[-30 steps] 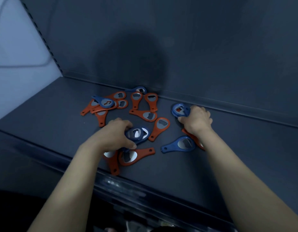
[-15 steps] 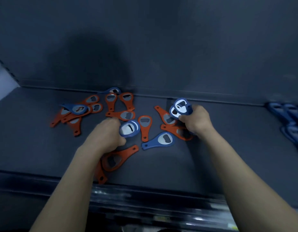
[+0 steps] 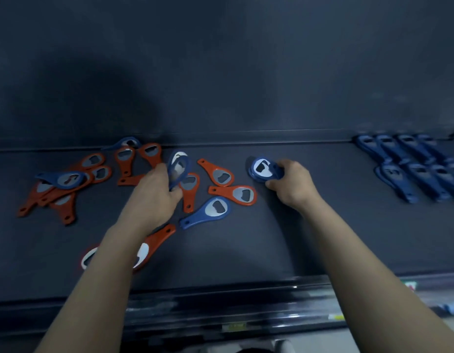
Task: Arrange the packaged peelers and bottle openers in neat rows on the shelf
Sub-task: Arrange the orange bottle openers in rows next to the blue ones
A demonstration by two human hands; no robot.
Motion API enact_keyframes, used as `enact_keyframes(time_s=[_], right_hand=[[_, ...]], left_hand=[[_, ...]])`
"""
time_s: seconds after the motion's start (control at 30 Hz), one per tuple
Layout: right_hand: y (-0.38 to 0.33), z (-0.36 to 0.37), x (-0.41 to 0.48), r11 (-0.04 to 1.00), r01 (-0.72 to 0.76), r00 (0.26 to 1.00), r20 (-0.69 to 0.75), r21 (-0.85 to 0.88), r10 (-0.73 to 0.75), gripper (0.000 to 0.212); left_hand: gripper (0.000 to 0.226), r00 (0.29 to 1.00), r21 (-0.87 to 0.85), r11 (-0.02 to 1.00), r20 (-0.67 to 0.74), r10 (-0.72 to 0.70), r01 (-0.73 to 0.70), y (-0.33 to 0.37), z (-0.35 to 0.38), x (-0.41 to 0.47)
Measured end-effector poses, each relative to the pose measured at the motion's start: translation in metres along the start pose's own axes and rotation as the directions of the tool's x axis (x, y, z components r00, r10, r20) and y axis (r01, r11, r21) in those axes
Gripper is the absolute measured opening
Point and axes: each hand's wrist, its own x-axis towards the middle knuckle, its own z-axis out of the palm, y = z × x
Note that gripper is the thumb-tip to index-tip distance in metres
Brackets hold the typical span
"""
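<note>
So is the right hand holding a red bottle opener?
No, the right hand grips blue plastic bottle openers; the red ones lie loose on the shelf.

A shop, dark metal display shelf [image 3: 297, 238] with upright back panel [image 3: 246, 72], price-label rail [image 3: 246, 309] along its front edge, many identical orange bottle openers [image 3: 232, 193] loose at left, blue bottle openers [image 3: 409, 161] in rows at right

Hands [image 3: 154, 197] gripping blue openers [image 3: 262, 169]
</note>
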Motion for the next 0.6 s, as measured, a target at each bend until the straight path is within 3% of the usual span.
enact_keyframes(time_s=[0.13, 0.27, 0.4, 0.53, 0.6], right_hand=[[0.024, -0.027, 0.004, 0.995, 0.004, 0.999, 0.047, -0.100, 0.001, 0.034], [0.056, -0.052, 0.008, 0.994, 0.024, 0.999, 0.043, -0.109, -0.019, 0.032], [0.085, -0.071, 0.011, 0.988, 0.103, 0.994, 0.041, -0.114, -0.099, 0.038], [0.105, -0.084, 0.016, 0.984, 0.158, 0.987, 0.054, -0.088, -0.154, 0.035], [0.109, -0.091, 0.018, 0.976, 0.202, 0.978, 0.070, -0.084, -0.196, 0.037]], left_hand=[[0.008, 0.998, -0.251, 0.967, 0.067, -0.020, 0.036, 0.054, 0.036, 0.001], [0.008, 0.981, -0.341, 0.931, 0.179, -0.070, 0.128, 0.101, 0.083, 0.002], [0.027, 0.972, -0.101, 0.972, 0.131, -0.197, 0.210, 0.135, 0.113, 0.005], [0.024, 0.979, 0.171, 0.967, 0.034, -0.199, 0.191, 0.161, 0.130, 0.002], [0.023, 0.981, 0.228, 0.955, -0.001, -0.194, 0.189, 0.167, 0.136, -0.001]])
